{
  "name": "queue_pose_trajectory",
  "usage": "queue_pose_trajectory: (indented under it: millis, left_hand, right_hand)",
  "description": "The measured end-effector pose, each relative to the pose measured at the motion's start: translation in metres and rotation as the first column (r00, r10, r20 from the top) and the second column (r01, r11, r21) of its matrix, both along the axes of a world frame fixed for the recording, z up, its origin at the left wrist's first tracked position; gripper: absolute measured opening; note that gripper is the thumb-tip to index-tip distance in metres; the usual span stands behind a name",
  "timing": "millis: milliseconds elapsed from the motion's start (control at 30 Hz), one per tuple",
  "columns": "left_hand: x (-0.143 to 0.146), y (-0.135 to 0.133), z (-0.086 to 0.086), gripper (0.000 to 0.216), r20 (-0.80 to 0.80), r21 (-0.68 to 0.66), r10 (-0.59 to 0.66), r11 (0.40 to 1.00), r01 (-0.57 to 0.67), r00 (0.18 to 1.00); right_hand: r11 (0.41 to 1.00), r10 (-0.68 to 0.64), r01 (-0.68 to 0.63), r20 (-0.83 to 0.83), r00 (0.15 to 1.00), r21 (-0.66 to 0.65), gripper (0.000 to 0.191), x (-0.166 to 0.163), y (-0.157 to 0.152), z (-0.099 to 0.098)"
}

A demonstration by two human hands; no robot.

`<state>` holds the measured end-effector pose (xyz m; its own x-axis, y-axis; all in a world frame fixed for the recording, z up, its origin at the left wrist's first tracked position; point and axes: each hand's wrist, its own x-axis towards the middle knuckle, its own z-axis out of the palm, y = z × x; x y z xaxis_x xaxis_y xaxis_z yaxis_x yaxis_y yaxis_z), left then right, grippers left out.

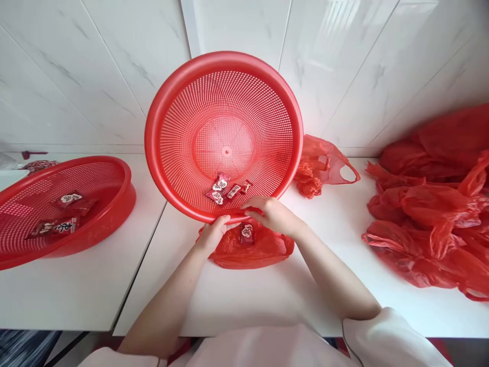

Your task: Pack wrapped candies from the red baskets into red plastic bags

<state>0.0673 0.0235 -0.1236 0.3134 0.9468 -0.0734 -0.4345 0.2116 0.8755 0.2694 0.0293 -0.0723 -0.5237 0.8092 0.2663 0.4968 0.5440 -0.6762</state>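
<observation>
— Since the head view's all we've got, what are your 2 hands doing?
— My L hand (213, 235) is clenched on the near rim of the tilted basket (226, 133), thumb on top. My R hand (272, 214) has bent fingers over that same rim, a bit farther R; can't tell if they're pinching anything.
— Basket pos.?
— Dead ahead, mouth tipped twd me, tiled wall (324, 76) behind, above the R one of 2 white tabletops (267, 300).
— Qty inside?
— 4 wrapped sweets (233, 191), bunched low near my fingers, 2 of them touching.
— Under it?
— 1 red bag (252, 259), mouth up, just below the rim, w/ 1 label-up packet (247, 232) visible inside.
— Other baskets?
— Just 1 more, the side basket (121, 216) on my L, also red, cut off by the view's edge. Min. 3 dark packets (66, 226) in it; they overlap, so no exact no.
— And R side?
— 1 loose bag (332, 163) nr the wall, handle hole showing, plus 1 big bag pile (439, 214), too tangled to count.
</observation>
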Motion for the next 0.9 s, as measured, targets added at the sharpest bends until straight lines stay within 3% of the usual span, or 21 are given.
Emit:
queue_pose_trajectory:
  millis: [67, 167, 300, 400, 567, 667, 767, 900]
  left_hand:
    - [-0.001, 0.001, 0.002, 0.031, 0.012, -0.014, 0.007, 1.0, -0.007, 1.0]
    - [-0.003, 0.004, 0.002, 0.03, 0.009, -0.018, 0.022, 1.0, -0.022, 1.0]
    - [-0.005, 0.006, 0.002, 0.029, 0.02, -0.009, 0.046, 0.999, -0.046, 0.999]
    - [-0.006, 0.007, 0.001, 0.029, 0.018, 0.01, 0.038, 0.999, -0.038, 0.999]
    - [-0.008, 0.008, 0.001, 0.033, 0.018, 0.037, 0.079, 0.996, -0.08, 0.997]
    - [-0.007, 0.008, 0.003, 0.036, 0.007, 0.029, 0.089, 0.996, -0.09, 0.996]
    - [-0.005, 0.006, 0.004, 0.037, -0.009, 0.009, 0.091, 0.996, -0.091, 0.996]
    - [-0.003, 0.001, 0.002, 0.032, -0.025, -0.01, 0.051, 0.999, -0.051, 0.998]
  right_hand:
    - [0.992, -0.052, 0.034, -0.143, 0.988, -0.123, 0.027, 0.0, 0.0, 0.002]
    - [0.943, -0.082, -0.034, -0.328, 0.941, -0.332, 0.029, 0.002, 0.001, 0.001]
    - [0.919, -0.156, -0.004, -0.372, 0.915, -0.395, 0.021, 0.006, 0.004, -0.002]
    - [0.931, -0.175, 0.073, -0.263, 0.949, -0.357, 0.015, 0.013, 0.004, 0.002]
    - [0.956, -0.023, 0.047, 0.083, 0.996, -0.29, 0.016, 0.023, 0.001, 0.007]
    - [0.982, -0.087, 0.124, 0.239, 0.967, -0.145, 0.018, 0.023, 0.0, 0.005]
    - [0.975, -0.219, 0.218, 0.239, 0.946, 0.031, 0.018, 0.02, 0.0, 0.003]
    - [0.963, -0.225, 0.199, 0.141, 0.964, 0.181, 0.018, 0.011, 0.001, 0.001]
